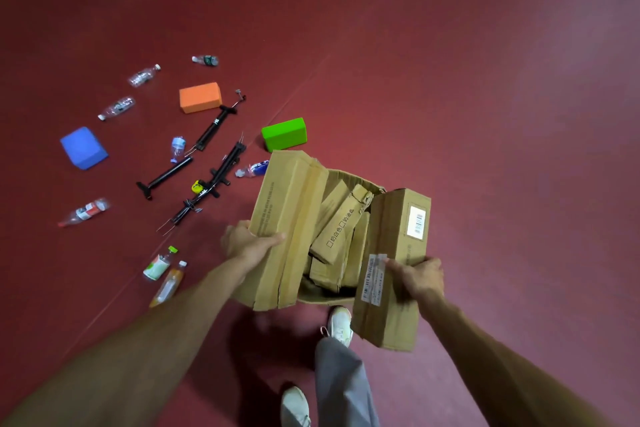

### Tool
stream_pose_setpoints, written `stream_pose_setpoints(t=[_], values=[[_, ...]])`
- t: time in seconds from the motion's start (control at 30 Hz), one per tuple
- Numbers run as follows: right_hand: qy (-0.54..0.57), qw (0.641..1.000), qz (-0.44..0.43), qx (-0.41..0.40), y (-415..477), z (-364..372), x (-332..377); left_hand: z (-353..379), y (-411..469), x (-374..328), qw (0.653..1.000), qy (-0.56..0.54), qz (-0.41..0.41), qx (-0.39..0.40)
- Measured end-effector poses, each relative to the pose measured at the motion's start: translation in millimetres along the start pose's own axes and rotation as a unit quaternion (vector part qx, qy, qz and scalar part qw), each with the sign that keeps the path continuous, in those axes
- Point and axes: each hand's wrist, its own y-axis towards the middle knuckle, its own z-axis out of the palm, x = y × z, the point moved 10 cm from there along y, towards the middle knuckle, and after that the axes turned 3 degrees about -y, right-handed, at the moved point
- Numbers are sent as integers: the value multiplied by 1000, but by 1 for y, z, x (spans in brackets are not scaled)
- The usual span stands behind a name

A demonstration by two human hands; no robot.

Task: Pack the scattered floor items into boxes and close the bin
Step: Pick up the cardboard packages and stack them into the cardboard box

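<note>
Head view, looking straight down: standing on a dark red floor (pixel 450 80) over an open cardboard box (pixel 349 180), with one white shoe (pixel 341 321) just at its near side and a grey trouser leg (pixel 343 374) nearer. Gripping with the left hand (pixel 247 243) the left edge of a long cardboard piece (pixel 287 211) lying along the box's left side, thumb resting on its upper face. Gripping with the right hand (pixel 417 276) a second long cardboard piece (pixel 398 246), bearing white labels, at the box's right side, thumb pressing on its face. Not telling whether either piece is a flap or a separate carton. Looking into the box at several smaller brown cartons (pixel 341 232) leaning against each other. Seeing the unpacked things lying on the floor to the left: a green block (pixel 284 133) just beyond the box's far left corner, an orange block (pixel 200 97) farther off, a blue block (pixel 84 147) well to the left, black metal bars (pixel 211 130) between them, a yellow tape measure (pixel 196 186) beside one bar, plastic bottles (pixel 85 213) scattered around, and two more bottles (pixel 162 272) lying side by side by the left forearm.
</note>
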Motion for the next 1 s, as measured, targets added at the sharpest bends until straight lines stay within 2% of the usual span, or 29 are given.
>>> stream_pose_setpoints(t=[0.1, 0.3, 0.53, 0.67, 0.73, 0.8, 0.87, 1.0], values=[[-9, 1000, 19, 11, 55, 29, 3, 24, 52, -11, 997, 71, -2, -40], [-31, 998, 43, -27, 156, 82, -8, 82, 156, -12, 975, 189, 4, -113], [-60, 994, 82, -49, 270, 148, -51, 162, 270, 27, 957, 259, 42, -121], [-97, 990, 83, -60, 315, 184, -65, 191, 315, 58, 959, 249, 14, -136], [-81, 993, 70, -45, 330, 208, -66, 213, 333, 69, 974, 201, 13, -103], [-71, 996, 52, -26, 339, 230, -64, 250, 340, 82, 987, 158, 20, -6], [-73, 996, 46, -26, 343, 241, -64, 279, 336, 91, 978, 192, 39, 67], [-101, 994, 41, -8, 354, 239, -69, 271, 341, 116, 976, 191, 11, 103]])
